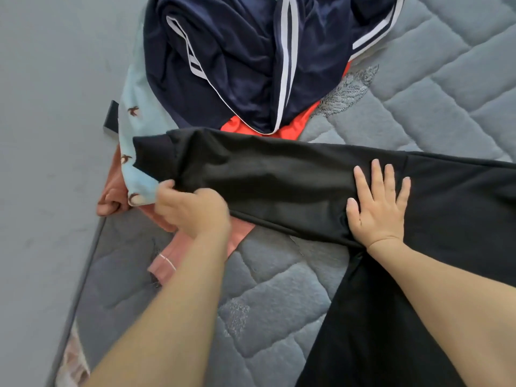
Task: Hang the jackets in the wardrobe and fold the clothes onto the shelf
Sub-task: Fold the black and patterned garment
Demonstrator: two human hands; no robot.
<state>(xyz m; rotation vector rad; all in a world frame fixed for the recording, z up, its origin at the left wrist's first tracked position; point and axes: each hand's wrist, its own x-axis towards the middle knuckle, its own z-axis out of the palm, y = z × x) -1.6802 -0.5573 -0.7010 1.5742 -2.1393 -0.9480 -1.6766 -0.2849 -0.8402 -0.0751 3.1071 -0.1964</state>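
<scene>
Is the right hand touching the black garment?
Touching. The head view shows the right hand lying flat, fingers spread, pressed on the black garment.

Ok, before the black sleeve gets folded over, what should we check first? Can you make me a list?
1. Left hand has hold of the black sleeve near the cuff: ok, fingers curl on the fabric's edge, though the hand is blurred.
2. Right hand pins the garment flat: ok, fingers straight, palm down.
3. Sleeve smooth: ok, only slight wrinkles.
4. Sleeve clear of other clothes: not ok, its cuff lies over the light blue bird-print cloth.
5. Space on the mattress to fold toward: ok, bare quilting below the sleeve.
6. Rest of the garment laid flat: cannot tell, it runs out of view.
</scene>
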